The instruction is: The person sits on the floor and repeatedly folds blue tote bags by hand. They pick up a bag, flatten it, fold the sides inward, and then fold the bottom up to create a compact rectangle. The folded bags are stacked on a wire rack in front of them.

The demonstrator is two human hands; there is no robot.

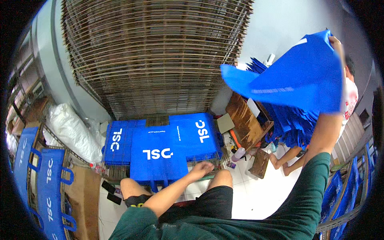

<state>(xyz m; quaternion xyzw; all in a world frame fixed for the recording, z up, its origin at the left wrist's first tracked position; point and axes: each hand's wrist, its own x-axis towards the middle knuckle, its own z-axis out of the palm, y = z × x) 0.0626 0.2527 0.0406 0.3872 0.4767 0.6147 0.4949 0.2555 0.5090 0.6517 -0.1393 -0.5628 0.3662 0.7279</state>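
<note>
My right hand (335, 42) is raised at the upper right, closed on the top corner of a blue fabric bag (304, 76). The bag hangs in the air, spread out and blurred by motion, hiding part of my right forearm. My left hand (201, 171) is above my lap, its fingers loosely bent and nothing seen in them. It is close to the front right corner of a blue bag (158, 160) that lies flat with its handles toward me. This bag overlaps a left bag stack (120, 142) and a right bag stack (196, 134), all with white print.
Many stacked wire racks (156, 56) rise behind the bags. A co-worker (350, 96) in a white shirt is at the right, beside a hanging bunch of blue bags (290, 126). A wooden box (244, 120), a bottle (238, 154) and phones (114, 198) are around. More printed bags (50, 188) lie left.
</note>
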